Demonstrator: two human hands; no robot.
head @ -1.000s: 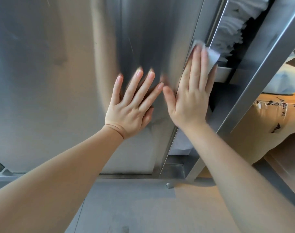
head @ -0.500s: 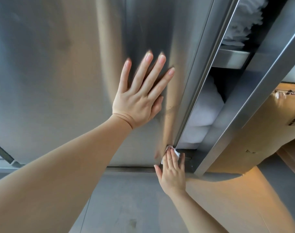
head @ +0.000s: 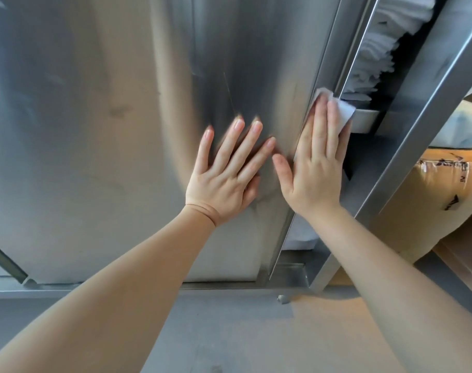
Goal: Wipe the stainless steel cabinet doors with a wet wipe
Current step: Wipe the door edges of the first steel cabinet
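A brushed stainless steel cabinet door (head: pixel 108 130) fills the left and middle of the view. My left hand (head: pixel 226 176) lies flat on it with the fingers spread. My right hand (head: pixel 317 168) presses a white wet wipe (head: pixel 344 110) with straight fingers against the door's right edge, about halfway up. The wipe sticks out above and to the right of my fingertips; most of it is hidden under the hand.
Right of the door edge the cabinet stands open, with folded white cloths (head: pixel 375 57) on a steel shelf (head: pixel 364 122). A slanted steel post (head: pixel 418 125) runs beside it. A brown cardboard box (head: pixel 444 192) sits at the right. Grey floor (head: pixel 229 332) lies below.
My right hand with the wipe has slid up the door's right edge from the bottom corner to mid height. My left hand stays flat on the door.
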